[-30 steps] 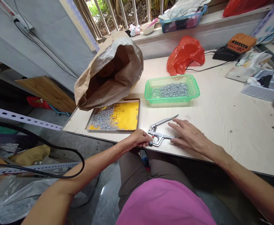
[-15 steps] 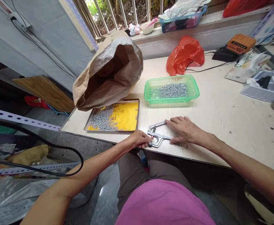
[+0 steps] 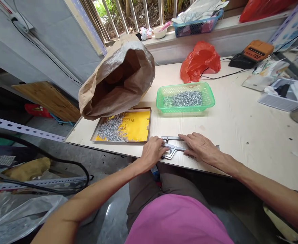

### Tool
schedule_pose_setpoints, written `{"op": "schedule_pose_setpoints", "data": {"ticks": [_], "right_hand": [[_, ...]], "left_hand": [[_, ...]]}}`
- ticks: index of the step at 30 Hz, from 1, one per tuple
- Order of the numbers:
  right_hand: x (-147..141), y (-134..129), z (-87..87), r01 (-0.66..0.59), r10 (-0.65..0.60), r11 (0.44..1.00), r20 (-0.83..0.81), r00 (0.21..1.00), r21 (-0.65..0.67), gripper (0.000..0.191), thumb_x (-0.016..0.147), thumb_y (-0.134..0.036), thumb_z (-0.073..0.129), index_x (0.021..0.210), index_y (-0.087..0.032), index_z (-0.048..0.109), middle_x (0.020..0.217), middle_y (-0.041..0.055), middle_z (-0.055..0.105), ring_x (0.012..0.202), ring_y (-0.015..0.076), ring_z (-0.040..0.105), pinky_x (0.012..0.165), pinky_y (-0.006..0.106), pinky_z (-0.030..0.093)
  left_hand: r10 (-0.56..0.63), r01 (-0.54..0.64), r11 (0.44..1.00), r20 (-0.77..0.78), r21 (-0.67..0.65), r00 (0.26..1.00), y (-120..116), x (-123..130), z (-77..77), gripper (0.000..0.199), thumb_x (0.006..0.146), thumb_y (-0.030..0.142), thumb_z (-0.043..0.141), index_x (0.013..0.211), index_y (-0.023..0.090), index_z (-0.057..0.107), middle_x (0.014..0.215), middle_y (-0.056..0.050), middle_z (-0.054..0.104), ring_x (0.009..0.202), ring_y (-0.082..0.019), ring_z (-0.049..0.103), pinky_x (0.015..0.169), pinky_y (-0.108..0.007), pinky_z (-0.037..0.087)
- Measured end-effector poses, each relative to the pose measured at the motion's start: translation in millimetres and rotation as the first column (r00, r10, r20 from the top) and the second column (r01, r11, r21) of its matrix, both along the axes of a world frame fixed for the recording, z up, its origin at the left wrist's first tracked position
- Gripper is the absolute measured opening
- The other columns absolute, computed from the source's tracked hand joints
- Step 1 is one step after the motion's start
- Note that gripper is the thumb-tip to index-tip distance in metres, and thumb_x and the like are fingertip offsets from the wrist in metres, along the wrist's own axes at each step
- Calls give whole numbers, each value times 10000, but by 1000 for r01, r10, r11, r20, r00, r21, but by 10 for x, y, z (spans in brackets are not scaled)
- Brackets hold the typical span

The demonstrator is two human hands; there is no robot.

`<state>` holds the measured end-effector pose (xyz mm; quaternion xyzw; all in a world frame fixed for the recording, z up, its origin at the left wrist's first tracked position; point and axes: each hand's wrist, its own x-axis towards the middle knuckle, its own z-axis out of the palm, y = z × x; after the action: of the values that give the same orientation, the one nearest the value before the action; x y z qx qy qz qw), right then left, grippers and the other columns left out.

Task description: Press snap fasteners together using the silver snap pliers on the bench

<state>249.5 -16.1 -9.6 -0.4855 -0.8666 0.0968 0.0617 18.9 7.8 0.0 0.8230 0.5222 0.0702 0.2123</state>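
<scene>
Grey metal snap fastener pliers (image 3: 173, 148) lie on the table near its front edge, jaws to the left, with a small spring by the upper arm. My right hand (image 3: 200, 146) is closed round the two handles, fingers on the upper one and thumb at the lower. Over the jaw end, my left hand (image 3: 152, 150) has its fingers bent against the pliers' head. Whether a small part sits between those fingers is hidden. A shallow tray (image 3: 149, 128) with a yellow lining stands just beyond my left hand, with many small silver metal pieces (image 3: 110, 128).
A green basket (image 3: 160, 107) holds more small silver pieces. A big open paper bag (image 3: 118, 81) leans over the tray. Farther back lie a red plastic bag (image 3: 200, 61), a battery on a charger (image 3: 257, 51) with its cable, and a white tray (image 3: 278, 101).
My left hand has shifted up over the pliers' jaws, covering the red bit seen there before. My right hand has squeezed the handles closer together, and the upper arm has swung down.
</scene>
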Motion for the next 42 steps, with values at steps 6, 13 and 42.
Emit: {"op": "schedule_pose_setpoints", "data": {"ticks": [6,13,42], "right_hand": [[25,-57,-72,51,-50,999,-40,998,18,662,840,-289,566,1412,-146,264,1079,121,602,977,261,515,820,377,441],[38,-27,12,132,-132,991,192,973,12,498,747,-454,681,1098,-120,561,998,132,589,884,285,516,721,374,425],[-28,594,12,-5,1,993,31,1000,118,246,901,-267,455,995,-183,665,925,107,653,860,234,532,742,375,343]], "left_hand": [[-467,470,871,-55,141,882,142,364,-119,569,784,335,670,1267,140,442,1250,-129,523,1158,-269,457,968,-402,402],[-508,535,840,-214,92,835,305,479,-25,586,757,482,671,1188,125,496,1075,-106,552,990,-257,476,838,-368,437],[-355,296,893,125,340,926,-587,604,-473,380,923,348,480,1242,142,469,1202,-131,576,1241,-250,457,1084,-477,313]]}}
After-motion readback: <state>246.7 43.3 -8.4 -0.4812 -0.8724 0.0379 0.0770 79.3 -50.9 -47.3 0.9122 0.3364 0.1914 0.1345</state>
